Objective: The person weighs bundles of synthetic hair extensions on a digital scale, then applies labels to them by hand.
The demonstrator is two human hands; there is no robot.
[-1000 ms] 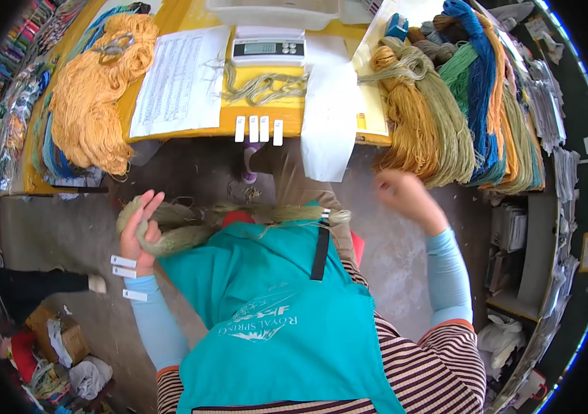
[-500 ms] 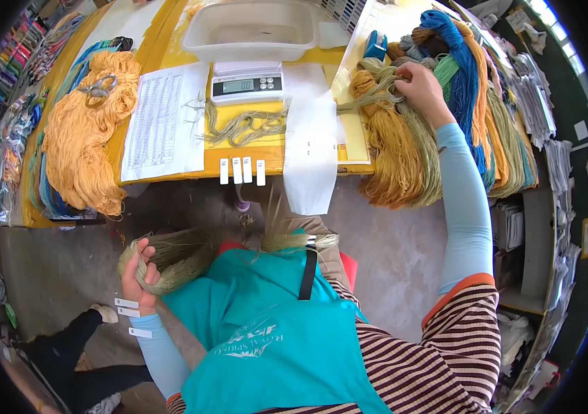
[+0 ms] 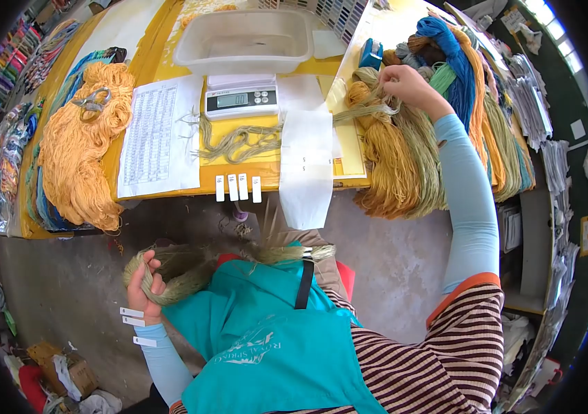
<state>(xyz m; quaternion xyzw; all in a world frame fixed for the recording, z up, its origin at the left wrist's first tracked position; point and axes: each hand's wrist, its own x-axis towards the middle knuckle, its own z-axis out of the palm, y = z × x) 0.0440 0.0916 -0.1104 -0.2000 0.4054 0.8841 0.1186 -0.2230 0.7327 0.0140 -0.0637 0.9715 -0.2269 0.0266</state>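
My left hand, low on the left, is closed around one end of an olive-green skein of thread. The skein stretches over my lap to a tied, frayed end by a black strap. On the table's right side, my right hand has its fingers pinched together on some olive strands. These lie across a heap of hanging skeins, with a golden-brown skein just below the hand. Loose olive threads lie in front of the digital scale, partly beneath a white paper strip.
A clear plastic tub stands behind the scale. Left of it are a printed sheet and an orange skein with scissors on top. Small numbered labels stick to the table edge. Blue skeins hang at the right.
My right hand has shifted slightly left with the olive strands. My left hand keeps its hold on the skein. Another person's legs at lower left have mostly gone from view, exposing boxes.
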